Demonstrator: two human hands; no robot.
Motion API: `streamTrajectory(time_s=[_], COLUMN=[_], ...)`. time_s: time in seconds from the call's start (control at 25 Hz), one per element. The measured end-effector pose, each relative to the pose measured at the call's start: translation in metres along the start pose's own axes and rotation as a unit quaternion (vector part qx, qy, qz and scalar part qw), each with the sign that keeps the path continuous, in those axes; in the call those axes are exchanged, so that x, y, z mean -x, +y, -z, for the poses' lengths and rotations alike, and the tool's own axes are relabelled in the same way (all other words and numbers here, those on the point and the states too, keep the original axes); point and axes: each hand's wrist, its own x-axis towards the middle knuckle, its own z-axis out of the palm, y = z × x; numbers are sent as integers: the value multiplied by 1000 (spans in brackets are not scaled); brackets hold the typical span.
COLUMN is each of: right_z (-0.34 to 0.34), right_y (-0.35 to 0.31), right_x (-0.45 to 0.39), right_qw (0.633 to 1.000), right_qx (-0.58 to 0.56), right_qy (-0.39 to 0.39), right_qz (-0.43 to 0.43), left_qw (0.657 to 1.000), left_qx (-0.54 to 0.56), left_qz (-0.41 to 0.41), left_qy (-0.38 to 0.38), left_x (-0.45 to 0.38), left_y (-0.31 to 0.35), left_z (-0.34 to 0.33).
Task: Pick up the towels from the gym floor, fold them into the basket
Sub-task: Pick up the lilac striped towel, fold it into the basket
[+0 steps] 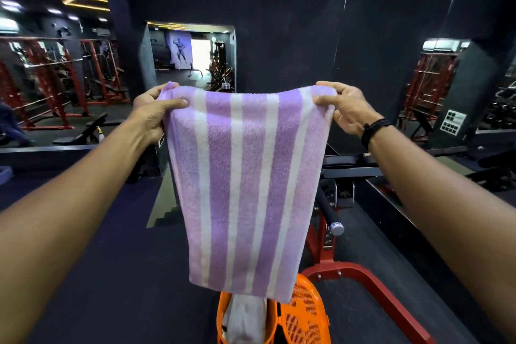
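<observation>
Left hand (152,109) and right hand (346,109) are pinching the purple-and-white striped terry towel's (243,190) top corners | it's hanging mid-frame above the orange perforated plastic basket (304,313) | I'm judging it soft, light, floppy; corner grips suit folding.

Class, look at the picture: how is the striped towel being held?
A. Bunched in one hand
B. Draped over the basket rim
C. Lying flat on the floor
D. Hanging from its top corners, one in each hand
D: the left hand and right hand each pinch a top corner of the striped towel, which hangs above the orange basket.
</observation>
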Motion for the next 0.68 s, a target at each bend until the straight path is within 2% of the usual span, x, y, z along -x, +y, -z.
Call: streamTrajectory(time_s=[0.12,0.28,0.36,0.4,0.52,0.68], right_z=[7,8,8,9,13,12], right_y=[6,6,8,10,17,19], right_x=[1,6,7,7,6,7], right_qw=[991,987,983,977,948,915], right_qx=[133,152,175,200,295,369], right_qy=[5,-24,-19,-8,41,94], right_qz=[26,37,60,73,112,137], left_qw=[998,1000,999,995,937,886], left_qx=[-57,2,-38,-96,-328,-427], left_qz=[-36,-6,-4,-18,-110,-178], left_qy=[10,3,-23,-36,-42,19], left_x=[3,7,9,8,3,0], left_y=[-1,-4,-7,-10,-17,-24], left_z=[7,9,12,15,26,24])
